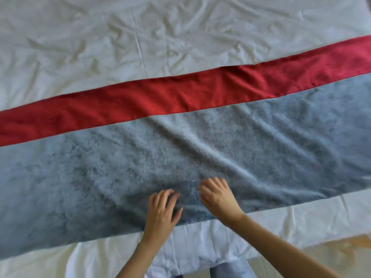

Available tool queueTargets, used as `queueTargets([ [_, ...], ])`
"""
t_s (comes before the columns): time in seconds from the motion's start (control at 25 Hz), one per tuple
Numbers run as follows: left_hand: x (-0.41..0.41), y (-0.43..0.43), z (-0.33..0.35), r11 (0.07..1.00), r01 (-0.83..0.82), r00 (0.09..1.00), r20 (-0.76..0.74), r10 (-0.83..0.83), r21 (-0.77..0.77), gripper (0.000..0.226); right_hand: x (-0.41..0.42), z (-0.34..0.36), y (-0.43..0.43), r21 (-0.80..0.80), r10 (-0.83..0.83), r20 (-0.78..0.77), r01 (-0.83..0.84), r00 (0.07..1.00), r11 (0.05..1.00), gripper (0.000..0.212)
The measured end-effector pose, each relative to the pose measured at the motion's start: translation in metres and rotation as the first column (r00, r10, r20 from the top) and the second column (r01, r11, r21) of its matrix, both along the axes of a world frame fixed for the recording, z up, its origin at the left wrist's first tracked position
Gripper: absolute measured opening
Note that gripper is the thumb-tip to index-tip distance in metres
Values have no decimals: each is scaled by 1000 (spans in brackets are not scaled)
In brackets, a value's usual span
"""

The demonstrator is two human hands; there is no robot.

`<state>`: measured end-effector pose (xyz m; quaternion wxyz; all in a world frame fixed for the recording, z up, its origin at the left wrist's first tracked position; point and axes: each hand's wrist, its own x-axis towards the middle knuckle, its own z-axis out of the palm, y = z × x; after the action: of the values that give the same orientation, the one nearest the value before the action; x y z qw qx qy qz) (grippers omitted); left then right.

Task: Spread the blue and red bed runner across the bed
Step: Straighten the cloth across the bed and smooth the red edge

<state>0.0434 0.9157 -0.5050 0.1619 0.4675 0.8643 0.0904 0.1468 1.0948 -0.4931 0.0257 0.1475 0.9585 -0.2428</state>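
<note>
The bed runner [140, 161] lies across the bed from left edge to right edge of the view, a wide fuzzy blue band with a red stripe [180, 93] along its far side. Diagonal wrinkles run through the blue part right of centre. My left hand [161, 210] rests on the blue fabric near its front edge, fingers spread and slightly bent. My right hand [217, 195] rests on the fabric just to the right, fingers slightly bent, touching the pile. Neither hand grips the cloth.
A wrinkled white sheet [120, 37] covers the bed beyond the runner and shows again in front of it [301, 221]. The bed's near edge is at the bottom, with floor [345, 249] at the lower right and my white top and jeans below.
</note>
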Motion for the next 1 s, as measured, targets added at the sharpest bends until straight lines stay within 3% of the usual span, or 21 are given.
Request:
queueTargets([
  [0.16, 16, -48, 6, 996, -23, 1000, 2, 23, -83, 37, 33, -3, -37, -25, 124, 124, -122, 984, 992, 28],
  [0.28, 10, -64, 5, 997, -48, 998, -40, 46, -57, 23, 33, -8, -44, 39, 153, 160, -161, 975, 986, 34],
  [0.36, 8, -67, 3, 994, -42, 999, -33, 39, -98, 33, 32, -9, -47, 113, 195, 120, -208, 974, 971, 27],
  [0.56, 6, -70, 4, 996, 35, 999, -24, -38, -87, 21, 31, -9, -50, 241, 263, 55, -269, 963, 933, 19],
  [0.64, 4, -71, 6, 997, 46, 998, -46, -49, -65, 6, 28, -7, -49, 252, 248, 69, -257, 966, 933, 18],
  [0.76, 2, -67, 9, 995, 68, 996, -59, -73, -75, 13, 29, -7, -54, 233, 288, 89, -301, 953, 925, 16],
  [0.84, 0, -66, 10, 991, 109, 993, -37, -112, -79, 5, 31, -7, -56, 212, 331, 98, -344, 939, 915, 14],
  [1.0, 2, -66, 12, 969, 172, 983, -27, -180, -178, 20, 33, -8, -58, 191, 354, 141, -377, 924, 907, 12],
])
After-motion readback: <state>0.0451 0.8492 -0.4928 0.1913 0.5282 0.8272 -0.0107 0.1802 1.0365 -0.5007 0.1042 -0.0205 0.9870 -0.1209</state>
